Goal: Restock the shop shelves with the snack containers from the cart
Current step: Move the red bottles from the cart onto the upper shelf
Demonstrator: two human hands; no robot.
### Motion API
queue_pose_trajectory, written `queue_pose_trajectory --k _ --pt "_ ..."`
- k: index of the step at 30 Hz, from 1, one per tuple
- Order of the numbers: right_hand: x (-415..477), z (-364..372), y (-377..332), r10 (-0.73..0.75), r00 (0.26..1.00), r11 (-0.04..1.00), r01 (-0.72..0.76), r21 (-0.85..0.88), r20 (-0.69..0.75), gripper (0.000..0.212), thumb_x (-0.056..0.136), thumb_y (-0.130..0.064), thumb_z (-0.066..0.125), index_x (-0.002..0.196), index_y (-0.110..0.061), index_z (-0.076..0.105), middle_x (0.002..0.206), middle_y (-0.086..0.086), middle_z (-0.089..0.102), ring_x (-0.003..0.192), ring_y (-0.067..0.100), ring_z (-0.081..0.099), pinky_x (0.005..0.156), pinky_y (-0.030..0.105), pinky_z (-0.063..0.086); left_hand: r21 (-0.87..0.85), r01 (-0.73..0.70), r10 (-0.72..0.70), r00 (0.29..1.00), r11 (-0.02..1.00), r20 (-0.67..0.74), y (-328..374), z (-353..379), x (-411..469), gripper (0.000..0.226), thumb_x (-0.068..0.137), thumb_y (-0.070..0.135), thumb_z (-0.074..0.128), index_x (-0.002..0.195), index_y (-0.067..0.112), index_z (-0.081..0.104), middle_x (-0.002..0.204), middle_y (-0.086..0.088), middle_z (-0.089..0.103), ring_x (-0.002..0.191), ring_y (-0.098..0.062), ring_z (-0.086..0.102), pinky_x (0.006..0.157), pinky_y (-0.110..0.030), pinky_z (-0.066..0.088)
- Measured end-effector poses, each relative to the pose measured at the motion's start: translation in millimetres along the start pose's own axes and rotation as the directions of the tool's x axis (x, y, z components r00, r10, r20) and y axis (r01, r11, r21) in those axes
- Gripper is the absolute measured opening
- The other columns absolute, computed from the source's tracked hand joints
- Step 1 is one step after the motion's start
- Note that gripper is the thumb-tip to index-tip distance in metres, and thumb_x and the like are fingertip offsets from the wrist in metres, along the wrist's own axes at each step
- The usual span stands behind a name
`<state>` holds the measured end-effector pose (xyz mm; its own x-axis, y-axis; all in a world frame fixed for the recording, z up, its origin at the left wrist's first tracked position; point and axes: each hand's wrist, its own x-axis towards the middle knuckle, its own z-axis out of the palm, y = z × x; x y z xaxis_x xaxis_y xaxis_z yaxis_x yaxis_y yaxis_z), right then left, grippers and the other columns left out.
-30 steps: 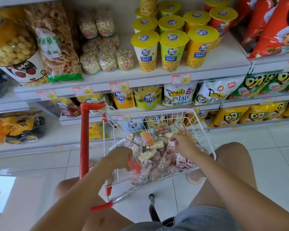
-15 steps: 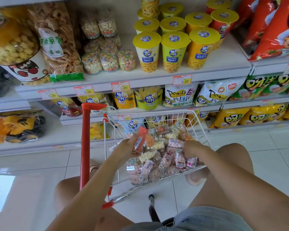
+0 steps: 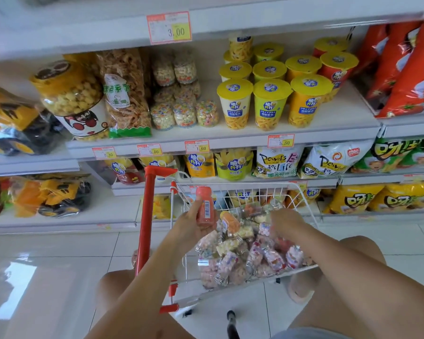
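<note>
A small white wire cart (image 3: 301,194) with a red handle (image 3: 146,216) stands in front of me, heaped with several small clear snack containers (image 3: 245,255). My left hand (image 3: 194,223) grips a red snack container (image 3: 205,206) with a barcode label, held upright above the cart's left side. My right hand (image 3: 288,222) reaches down into the pile with its fingers curled among the containers; what they hold is hidden. On the middle shelf (image 3: 220,137) stands a group of similar small clear containers (image 3: 184,113) of coloured puffs.
Yellow-lidded snack cups (image 3: 269,101) stand right of the small containers, a big bag of crisps (image 3: 126,94) and a large jar (image 3: 71,96) left of them. Red bags (image 3: 406,69) fill the far right. Lower shelves hold snack bags. My knees flank the cart on the tiled floor.
My left hand has lifted the red container out of the pile and raised it above the cart. My right hand stays in the pile. The view has tilted upward.
</note>
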<state>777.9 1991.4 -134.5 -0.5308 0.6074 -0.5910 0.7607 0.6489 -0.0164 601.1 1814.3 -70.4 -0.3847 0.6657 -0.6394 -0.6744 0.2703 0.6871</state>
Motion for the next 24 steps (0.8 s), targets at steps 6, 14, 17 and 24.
queue_pose_trajectory --k 6,14,17,24 --pt "-32.6 -80.9 -4.5 0.103 0.932 0.720 0.170 0.673 -0.347 0.024 0.090 -0.042 0.060 0.100 -0.020 0.061 0.092 -0.006 0.060 0.060 0.002 0.048 0.045 0.012 0.033 -0.105 -0.026 0.030 0.999 0.994 0.032 18.7 23.3 -16.5 0.048 0.091 0.041 0.051 0.117 0.001 0.055 0.096 -0.015 0.067 0.087 -0.025 0.065 0.093 -0.040 0.050" --pt "-93.9 -143.9 -31.7 -0.219 0.923 -0.069 0.309 0.949 -0.316 0.026 0.085 -0.008 0.065 0.106 -0.007 0.050 0.108 0.017 0.066 0.092 0.028 0.067 0.080 0.031 0.057 -0.168 -0.192 0.224 0.953 0.967 0.202 60.2 66.4 -47.5 0.068 0.078 0.057 0.045 0.131 0.015 0.048 0.119 -0.020 0.064 0.107 -0.032 0.064 0.090 -0.042 0.051" --pt "-107.0 -151.8 -36.8 -0.261 0.885 0.133 0.428 0.894 -0.385 0.041 0.086 -0.011 0.066 0.121 -0.024 0.053 0.115 0.002 0.063 0.096 0.015 0.067 0.076 0.016 0.053 -0.177 -0.260 0.303 0.909 0.949 0.287 74.2 73.6 -61.3 0.058 0.084 0.054 0.039 0.124 0.015 0.054 0.119 -0.017 0.065 0.110 -0.029 0.063 0.083 -0.038 0.056" --pt "-126.8 -173.3 -55.4 -0.096 0.757 0.569 0.574 0.588 -0.646 0.038 0.069 -0.044 0.081 0.094 -0.023 0.062 0.069 -0.013 0.062 0.058 -0.004 0.059 0.052 0.007 0.038 -0.055 -0.374 0.368 0.859 0.926 0.356 79.5 72.1 -84.0 0.045 0.097 0.041 0.027 0.117 0.015 0.059 0.114 -0.007 0.069 0.107 -0.017 0.065 0.081 -0.031 0.056"
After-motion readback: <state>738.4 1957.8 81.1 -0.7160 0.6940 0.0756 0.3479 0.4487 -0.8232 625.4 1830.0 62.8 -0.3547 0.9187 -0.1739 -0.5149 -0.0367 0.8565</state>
